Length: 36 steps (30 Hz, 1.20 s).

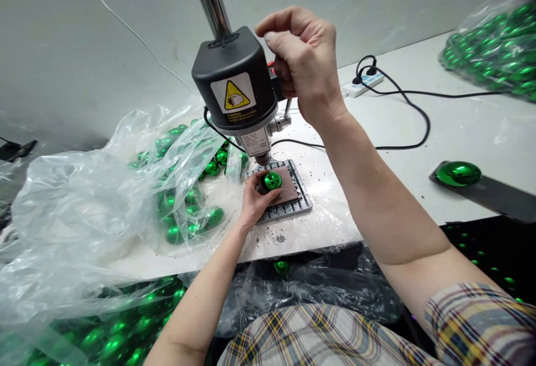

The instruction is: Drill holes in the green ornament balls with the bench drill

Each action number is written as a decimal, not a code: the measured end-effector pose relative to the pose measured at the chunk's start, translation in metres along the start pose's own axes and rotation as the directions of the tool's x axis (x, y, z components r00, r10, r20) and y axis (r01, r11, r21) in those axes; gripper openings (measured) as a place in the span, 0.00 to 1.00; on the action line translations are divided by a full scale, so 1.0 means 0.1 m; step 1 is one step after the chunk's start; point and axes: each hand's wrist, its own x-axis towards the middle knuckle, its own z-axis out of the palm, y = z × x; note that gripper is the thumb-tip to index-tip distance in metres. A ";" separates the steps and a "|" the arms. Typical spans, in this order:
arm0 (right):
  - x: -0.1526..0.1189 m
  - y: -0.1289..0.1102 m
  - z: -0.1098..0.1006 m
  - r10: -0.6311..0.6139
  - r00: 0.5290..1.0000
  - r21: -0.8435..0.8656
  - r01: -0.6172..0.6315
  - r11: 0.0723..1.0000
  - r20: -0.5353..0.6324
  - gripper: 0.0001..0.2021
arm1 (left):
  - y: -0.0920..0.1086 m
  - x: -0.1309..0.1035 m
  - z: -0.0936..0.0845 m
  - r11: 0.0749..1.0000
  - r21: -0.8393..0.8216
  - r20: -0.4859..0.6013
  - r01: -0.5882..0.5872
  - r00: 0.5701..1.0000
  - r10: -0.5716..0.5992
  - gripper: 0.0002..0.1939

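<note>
My left hand (256,198) is closed around a shiny green ball (273,180), thumb on the near side and fingers on the far side. The ball rests on a brownish square pad (288,184), which lies on the slotted metal base (304,196) of a small drill press (232,76). Just above the ball is the drill's chuck (263,158); no bit can be made out. Raised beside the black motor housing, my right hand (307,56) has its fingers curled round the upper end of the feed lever (288,109), whose grip is hidden inside it.
Clear plastic bags (84,204) with green balls spread over the table's left side. Another full bag (498,48) lies back right. A power strip (363,82) with a black cable (427,126) sits behind my right arm. One green ball (458,173) lies on a dark strip (508,196).
</note>
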 end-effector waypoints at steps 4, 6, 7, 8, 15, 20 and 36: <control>-0.14 0.06 -0.04 -0.099 0.995 0.040 0.099 0.994 0.003 0.05 | 0.00 -0.02 -0.01 0.999 -0.048 0.017 0.025 1.000 -0.025 0.29; -0.23 0.07 -0.06 -0.139 0.990 0.047 0.140 0.989 -0.015 0.03 | -0.02 -0.02 -0.01 0.999 -0.045 0.023 0.020 1.000 -0.019 0.30; -0.28 0.07 -0.07 -0.153 0.988 0.042 0.154 0.987 -0.021 0.02 | -0.03 -0.02 -0.01 0.999 -0.040 0.021 0.016 1.000 -0.015 0.30; -0.32 0.08 -0.08 -0.168 0.986 0.033 0.169 0.985 -0.020 0.01 | -0.05 -0.02 -0.01 0.999 -0.035 0.020 0.014 1.000 -0.013 0.30; -0.57 0.24 -0.12 -0.298 0.953 -0.134 0.287 0.948 -0.064 0.05 | -0.09 -0.02 -0.02 1.000 -0.020 0.034 0.018 0.999 -0.018 0.31; -0.71 0.34 -0.15 -0.339 0.933 -0.109 0.327 0.939 -0.119 0.04 | -0.05 -0.02 -0.01 1.000 -0.022 0.025 0.001 1.000 0.000 0.30; -0.84 0.63 -0.30 -0.474 0.877 -0.005 0.475 0.880 -0.083 0.12 | -0.05 -0.03 -0.01 0.999 -0.039 0.040 0.002 0.999 0.000 0.30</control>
